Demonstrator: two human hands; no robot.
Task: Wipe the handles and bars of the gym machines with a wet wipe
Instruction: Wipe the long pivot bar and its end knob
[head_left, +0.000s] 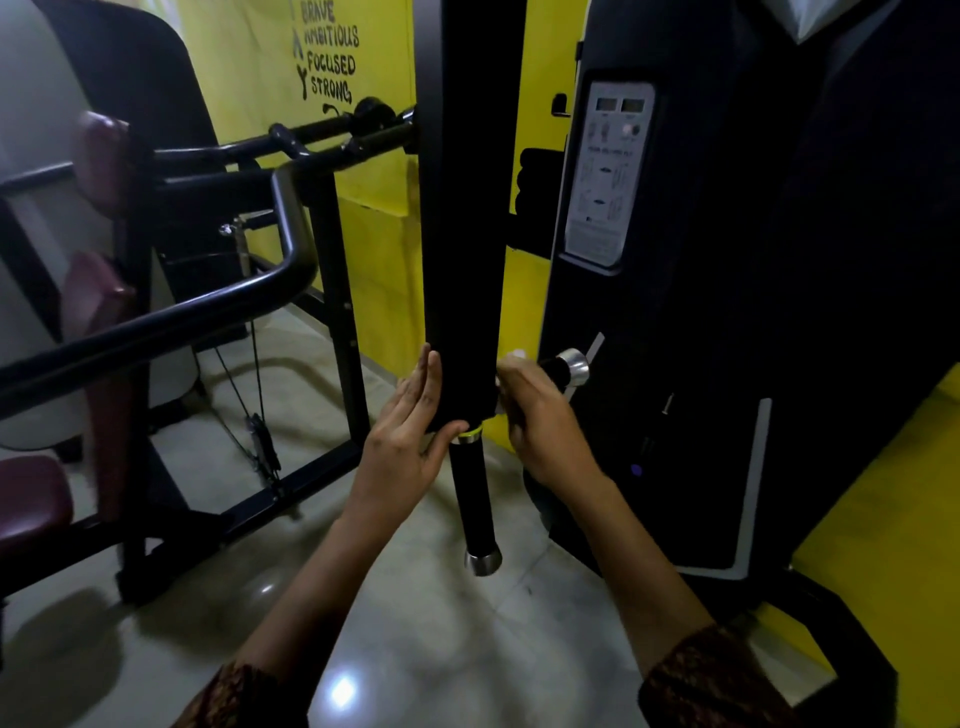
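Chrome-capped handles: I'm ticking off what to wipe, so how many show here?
2. The lower handle hangs below the black arm; the side handle juts sideways from the right hand, which holds it. Others may be hidden.

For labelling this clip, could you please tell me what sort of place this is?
Most likely a gym: a black exercise machine with a chrome-capped handle, a maroon padded seat beside it, and a yellow wall painted with words like FOCUSED and STRONG.
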